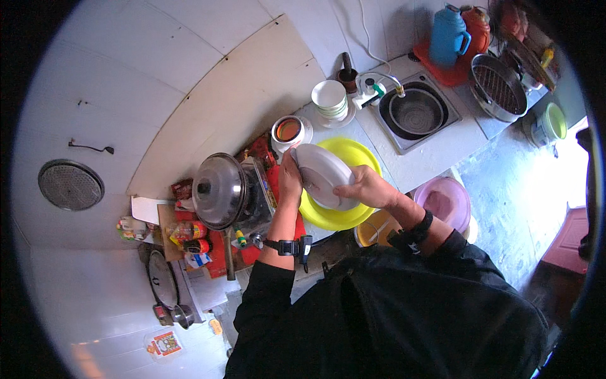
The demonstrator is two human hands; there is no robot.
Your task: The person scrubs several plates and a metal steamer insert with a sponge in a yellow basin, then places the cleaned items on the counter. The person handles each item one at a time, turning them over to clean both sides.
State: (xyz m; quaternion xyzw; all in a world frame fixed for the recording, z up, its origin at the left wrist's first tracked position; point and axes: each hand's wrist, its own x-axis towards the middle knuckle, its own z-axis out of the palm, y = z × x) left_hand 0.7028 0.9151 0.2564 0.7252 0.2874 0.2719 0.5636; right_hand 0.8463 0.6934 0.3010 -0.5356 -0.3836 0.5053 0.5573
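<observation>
Both hands grip a white bowl or dish [323, 176], tilted above a yellow-green plastic basin [315, 213] on the counter. My left hand [289, 176] holds its left rim, and a bit of grey, perhaps a cloth, shows by the fingertips. On the right edge is my right hand [362, 185], its thumb on the near side. What lies in the basin is mostly hidden by the dish and hands. Just beyond stand a stack of white bowls [328, 94] on a plate and a white container with reddish-brown contents [288, 130].
A lidded pan [218, 189] sits on the stove at left, its handle [229, 256] pointing towards me. At right, a sink [401, 147] holds a dark round pan [416, 111] under a faucet [395, 84]. Farther right are a steamer pot [509, 112] and a blue thermos jug [446, 38].
</observation>
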